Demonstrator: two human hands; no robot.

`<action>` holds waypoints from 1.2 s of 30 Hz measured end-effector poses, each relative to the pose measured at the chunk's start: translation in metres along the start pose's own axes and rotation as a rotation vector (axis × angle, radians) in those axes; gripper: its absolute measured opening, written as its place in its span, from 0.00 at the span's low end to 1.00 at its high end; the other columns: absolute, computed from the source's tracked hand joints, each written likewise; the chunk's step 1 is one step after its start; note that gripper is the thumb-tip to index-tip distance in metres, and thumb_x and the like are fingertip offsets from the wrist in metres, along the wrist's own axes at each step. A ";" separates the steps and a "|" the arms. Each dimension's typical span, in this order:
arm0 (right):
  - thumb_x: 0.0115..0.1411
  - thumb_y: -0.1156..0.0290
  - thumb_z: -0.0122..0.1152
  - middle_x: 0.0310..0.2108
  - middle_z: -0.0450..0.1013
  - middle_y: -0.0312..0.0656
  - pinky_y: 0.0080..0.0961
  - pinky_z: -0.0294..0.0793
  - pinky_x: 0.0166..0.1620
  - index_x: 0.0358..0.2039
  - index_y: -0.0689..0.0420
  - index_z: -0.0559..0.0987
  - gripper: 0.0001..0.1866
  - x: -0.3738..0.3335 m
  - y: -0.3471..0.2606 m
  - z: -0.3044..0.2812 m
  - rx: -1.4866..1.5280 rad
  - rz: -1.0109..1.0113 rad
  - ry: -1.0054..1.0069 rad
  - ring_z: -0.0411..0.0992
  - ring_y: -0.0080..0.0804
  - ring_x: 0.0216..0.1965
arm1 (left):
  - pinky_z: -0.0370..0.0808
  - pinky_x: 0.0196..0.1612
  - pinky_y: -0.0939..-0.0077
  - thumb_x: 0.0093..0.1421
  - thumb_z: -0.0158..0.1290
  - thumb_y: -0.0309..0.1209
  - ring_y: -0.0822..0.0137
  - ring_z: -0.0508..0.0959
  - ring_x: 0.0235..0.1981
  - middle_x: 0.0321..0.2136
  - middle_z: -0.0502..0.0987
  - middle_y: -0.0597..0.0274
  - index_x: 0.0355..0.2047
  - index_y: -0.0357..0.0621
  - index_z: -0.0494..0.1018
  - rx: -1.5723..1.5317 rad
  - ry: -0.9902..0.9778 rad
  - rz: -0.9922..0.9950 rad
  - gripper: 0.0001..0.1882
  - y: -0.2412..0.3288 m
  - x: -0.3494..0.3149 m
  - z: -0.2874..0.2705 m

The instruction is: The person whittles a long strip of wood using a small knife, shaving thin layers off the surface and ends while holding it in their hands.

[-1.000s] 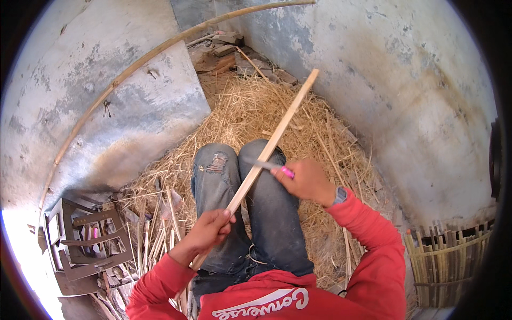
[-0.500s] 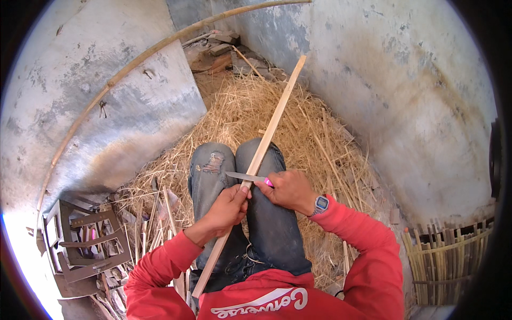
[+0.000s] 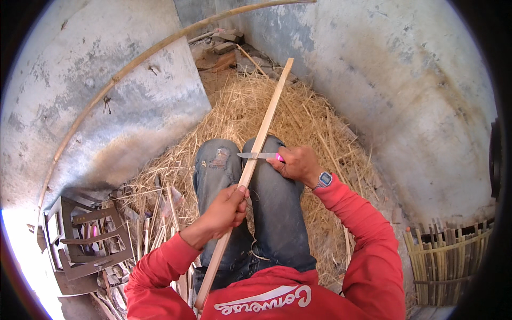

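A long, flat strip of pale wood, looking like split bamboo (image 3: 265, 125), slants across my lap from my waist up past my knees. My left hand (image 3: 228, 209) is closed around it at mid-length, thumb on top. My right hand (image 3: 298, 164) grips the pink handle of a knife (image 3: 258, 156). The blade lies crosswise on the strip, above my left hand, its tip pointing left over my left knee. My jeans (image 3: 280, 213) are beneath the strip, torn at the left knee. Palm sides of both hands are hidden.
Shavings (image 3: 240, 101) heap on the floor ahead. Plastered walls (image 3: 389, 96) stand on both sides. A long bent pole (image 3: 114, 80) arches at upper left. A brown slatted frame (image 3: 96, 240) sits at lower left, a slatted bamboo basket (image 3: 445, 261) at lower right. Rubble (image 3: 224, 45) lies in the corner.
My right hand and the knife have moved up the strip, away from my left hand. The strip's far end has shifted slightly left. My left hand keeps its hold.
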State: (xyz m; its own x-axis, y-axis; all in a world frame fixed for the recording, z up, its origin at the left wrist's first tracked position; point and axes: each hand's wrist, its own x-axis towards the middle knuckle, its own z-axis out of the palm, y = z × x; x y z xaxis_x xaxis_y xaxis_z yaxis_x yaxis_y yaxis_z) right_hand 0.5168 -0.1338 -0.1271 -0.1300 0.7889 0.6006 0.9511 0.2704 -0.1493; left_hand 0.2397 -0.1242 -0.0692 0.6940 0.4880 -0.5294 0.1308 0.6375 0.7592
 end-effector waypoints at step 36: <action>0.71 0.50 0.55 0.18 0.72 0.57 0.56 0.71 0.26 0.30 0.56 0.77 0.22 -0.010 -0.035 -0.048 0.301 0.344 -0.376 0.74 0.63 0.22 | 0.52 0.16 0.82 0.78 0.43 0.46 0.80 0.54 0.14 0.19 0.57 0.75 0.40 0.50 0.66 -0.051 -0.140 -0.035 0.15 0.004 0.042 -0.003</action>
State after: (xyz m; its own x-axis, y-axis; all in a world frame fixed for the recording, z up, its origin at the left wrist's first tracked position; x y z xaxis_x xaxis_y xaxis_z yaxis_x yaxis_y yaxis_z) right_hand 0.4984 -0.1771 -0.0901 0.0292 0.9856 0.1663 0.8420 0.0654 -0.5355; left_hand 0.2672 -0.0996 -0.0889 0.7822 0.3791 -0.4944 0.1233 0.6837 0.7193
